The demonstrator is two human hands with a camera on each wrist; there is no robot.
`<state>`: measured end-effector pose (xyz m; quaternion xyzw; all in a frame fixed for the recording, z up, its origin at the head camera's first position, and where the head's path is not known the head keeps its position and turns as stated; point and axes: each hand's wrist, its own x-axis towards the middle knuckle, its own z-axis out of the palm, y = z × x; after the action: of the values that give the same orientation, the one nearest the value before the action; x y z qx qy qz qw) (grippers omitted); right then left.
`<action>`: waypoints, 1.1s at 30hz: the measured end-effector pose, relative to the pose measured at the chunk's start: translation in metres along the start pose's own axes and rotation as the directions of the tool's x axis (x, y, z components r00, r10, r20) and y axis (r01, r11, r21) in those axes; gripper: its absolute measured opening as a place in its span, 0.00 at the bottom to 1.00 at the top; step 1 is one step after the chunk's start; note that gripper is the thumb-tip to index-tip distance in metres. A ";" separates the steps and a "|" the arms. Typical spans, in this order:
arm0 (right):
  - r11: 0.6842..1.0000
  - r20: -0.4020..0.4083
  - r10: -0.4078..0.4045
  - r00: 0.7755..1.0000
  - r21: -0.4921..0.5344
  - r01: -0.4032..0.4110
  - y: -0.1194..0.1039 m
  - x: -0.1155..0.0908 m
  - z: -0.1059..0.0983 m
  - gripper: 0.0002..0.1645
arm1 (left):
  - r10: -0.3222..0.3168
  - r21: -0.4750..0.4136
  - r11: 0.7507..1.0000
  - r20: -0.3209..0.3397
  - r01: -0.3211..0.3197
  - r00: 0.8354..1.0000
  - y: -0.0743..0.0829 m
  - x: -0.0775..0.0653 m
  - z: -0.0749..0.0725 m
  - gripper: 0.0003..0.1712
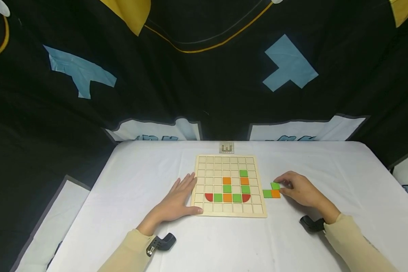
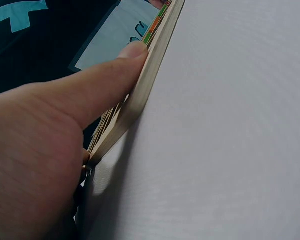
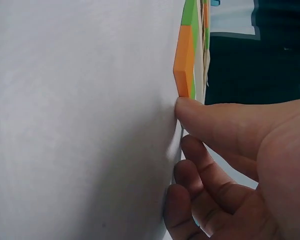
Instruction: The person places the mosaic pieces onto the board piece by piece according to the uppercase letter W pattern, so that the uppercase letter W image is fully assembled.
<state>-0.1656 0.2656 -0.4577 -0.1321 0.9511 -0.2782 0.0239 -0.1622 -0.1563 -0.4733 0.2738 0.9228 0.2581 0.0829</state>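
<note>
A wooden grid board point(image 1: 231, 211) lies flat on the white table, holding several green and orange square tiles and two red quarter-round pieces point(image 1: 209, 197). My left hand point(image 1: 173, 202) rests at its left side with fingers spread, and the thumb point(image 2: 117, 70) lies over the near-left corner. To the right of the board, my right hand point(image 1: 300, 189) pinches a green square tile point(image 1: 275, 186) between thumb and index finger. That tile sits slightly turned, just behind an orange square tile point(image 3: 184, 60). Another green tile point(image 1: 267, 193) lies left of the orange one, beside the board's edge.
A small square patterned card point(image 1: 226, 147) lies beyond the board at the table's far edge. The white cloth point(image 1: 224, 245) spreads around the board. Behind the table hangs a dark curtain point(image 1: 204, 87) with blue and yellow shapes. Each wrist wears a black camera point(image 1: 161, 243).
</note>
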 end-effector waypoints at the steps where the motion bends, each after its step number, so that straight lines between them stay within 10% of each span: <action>1: 1.000 -0.001 -0.004 1.000 -0.004 0.004 0.000 0.000 0.000 0.16 | -0.001 0.001 1.000 0.001 0.001 1.000 0.000 0.000 0.000 0.62; 33: 0.997 -0.076 -0.057 0.995 0.042 0.060 -0.045 0.010 0.002 0.17 | -0.009 0.004 1.000 0.016 0.008 1.000 -0.003 0.001 0.001 0.63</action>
<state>-0.1642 0.2256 -0.4350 -0.1489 0.9406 -0.3047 -0.0170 -0.1637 -0.1575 -0.4753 0.2722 0.9237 0.2537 0.0909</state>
